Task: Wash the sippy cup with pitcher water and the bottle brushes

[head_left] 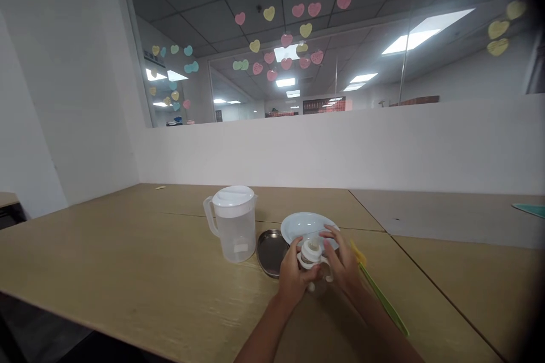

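Nearest, the left hand point(293, 272) is clamped on a white-topped container point(311, 252), held above the bench point(170, 261) at the lower middle of the view. The right hand point(344, 261) curves at its other side, fingers parted; whether it grips cannot be told. The container's round top faces upward, its long axis roughly upright, with a white loop at its right; its lower end is partly hidden. Right of the hands, a green-handled tool point(385, 300) slants, its yellow end pointing away. Beyond the left hand lie a metal tray point(271, 249), an upright lidded pitcher point(238, 232), handle leftward, and a pale bowl point(303, 220).
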Demonstrator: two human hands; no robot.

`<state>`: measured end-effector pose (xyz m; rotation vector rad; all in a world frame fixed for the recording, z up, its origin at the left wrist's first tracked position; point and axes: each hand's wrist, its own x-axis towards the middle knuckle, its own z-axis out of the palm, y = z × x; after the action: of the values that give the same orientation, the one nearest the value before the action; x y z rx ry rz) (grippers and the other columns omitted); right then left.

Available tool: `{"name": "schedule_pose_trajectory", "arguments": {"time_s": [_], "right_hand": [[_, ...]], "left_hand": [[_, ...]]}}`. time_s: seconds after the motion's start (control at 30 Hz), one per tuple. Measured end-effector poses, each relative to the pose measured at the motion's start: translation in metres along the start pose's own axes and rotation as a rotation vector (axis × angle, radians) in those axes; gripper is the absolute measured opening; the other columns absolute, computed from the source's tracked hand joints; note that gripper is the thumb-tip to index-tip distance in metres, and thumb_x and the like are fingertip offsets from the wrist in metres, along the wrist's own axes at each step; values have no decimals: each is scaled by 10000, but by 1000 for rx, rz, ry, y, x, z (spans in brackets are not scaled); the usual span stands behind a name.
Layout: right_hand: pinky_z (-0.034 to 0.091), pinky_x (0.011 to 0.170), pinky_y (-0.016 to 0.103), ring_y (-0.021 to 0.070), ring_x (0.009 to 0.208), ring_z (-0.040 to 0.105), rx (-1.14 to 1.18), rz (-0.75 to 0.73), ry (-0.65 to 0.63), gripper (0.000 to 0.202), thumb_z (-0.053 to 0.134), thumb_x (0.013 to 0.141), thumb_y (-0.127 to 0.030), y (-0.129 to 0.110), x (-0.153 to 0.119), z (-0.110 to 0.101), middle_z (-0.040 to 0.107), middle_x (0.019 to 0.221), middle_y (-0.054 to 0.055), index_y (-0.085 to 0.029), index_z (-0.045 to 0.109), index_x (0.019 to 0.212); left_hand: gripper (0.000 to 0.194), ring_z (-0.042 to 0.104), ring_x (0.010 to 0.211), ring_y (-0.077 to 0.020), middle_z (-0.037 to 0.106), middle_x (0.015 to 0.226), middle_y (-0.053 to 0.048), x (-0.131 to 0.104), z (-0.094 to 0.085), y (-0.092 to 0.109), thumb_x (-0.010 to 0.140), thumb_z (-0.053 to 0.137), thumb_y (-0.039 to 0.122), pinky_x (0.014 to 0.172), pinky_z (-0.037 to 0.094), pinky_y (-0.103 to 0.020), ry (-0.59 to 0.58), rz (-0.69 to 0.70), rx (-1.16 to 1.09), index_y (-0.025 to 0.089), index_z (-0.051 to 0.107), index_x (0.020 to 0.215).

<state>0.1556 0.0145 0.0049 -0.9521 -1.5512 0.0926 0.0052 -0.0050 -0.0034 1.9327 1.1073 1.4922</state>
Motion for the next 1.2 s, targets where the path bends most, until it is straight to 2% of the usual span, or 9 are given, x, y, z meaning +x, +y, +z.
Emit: {"name": "schedule_pose_trajectory", "arguments": {"time_s": [0.1,0.17,0.3,0.53,0.7,0.77,0.93,1.07,1.2], "right_hand": [[397,921,463,245,1021,547,-37,-181,-142,406,483,827,-359,-9,-3,5,609,1093,90,-222,468,1209],[418,905,447,246,1004,557,-71,-181,-174,415,532,800,-374,-15,-4,8,614,1093,88,-218,493,1183],[492,798,363,222,930,594,53,52,-91,398,541,792,-382,-21,-3,10,618,1081,93,-196,515,1142],[534,723,314,211,858,640,679,421,-55,485,698,658,-379,-24,8,9,647,1024,97,-182,530,1068],[537,786,326,193,864,636,900,619,197,521,782,559,-311,-28,20,-6,628,1052,49,-202,547,1010],[527,841,331,170,854,636,1023,660,261,519,791,548,-272,-28,23,-13,636,990,8,-212,539,998],[471,952,318,141,898,621,1233,679,249,406,763,593,-223,-19,27,-21,622,826,-40,-214,548,937],[445,981,306,167,1036,572,1248,717,291,264,739,624,-238,-5,28,-22,619,893,0,-201,518,765],[453,966,306,181,1048,562,1153,718,331,246,725,627,-271,11,25,-19,615,914,15,-200,537,768]], "left_hand": [[588,574,946,-202,610,1084,-50,0,-1,3,706,651,349,840,440,-301,-9,5,-51,208,416,1226],[552,569,959,-199,603,1102,-43,0,-1,7,707,648,315,849,434,-294,-15,15,-64,217,434,1207],[512,575,934,-199,618,1057,-43,0,-2,12,731,630,341,832,439,-295,-36,4,-33,215,453,1194],[571,578,928,-205,621,1038,-53,1,-2,8,718,634,422,811,450,-296,-39,-12,7,202,450,1212],[592,566,938,-210,617,1047,-50,0,-3,5,715,631,470,843,432,-317,-39,-15,46,204,456,1214],[590,561,944,-211,616,1050,-48,-1,-3,6,716,627,479,848,427,-316,-34,-8,50,203,463,1212],[563,546,984,-220,606,1082,-53,0,-4,7,726,613,484,874,415,-324,-28,14,62,203,484,1197],[536,533,1022,-230,596,1109,-66,0,-4,6,747,589,482,900,403,-337,-35,30,83,201,487,1192],[513,544,991,-218,605,1083,-61,0,-4,4,754,583,476,881,410,-329,-27,33,103,197,494,1175]]}}
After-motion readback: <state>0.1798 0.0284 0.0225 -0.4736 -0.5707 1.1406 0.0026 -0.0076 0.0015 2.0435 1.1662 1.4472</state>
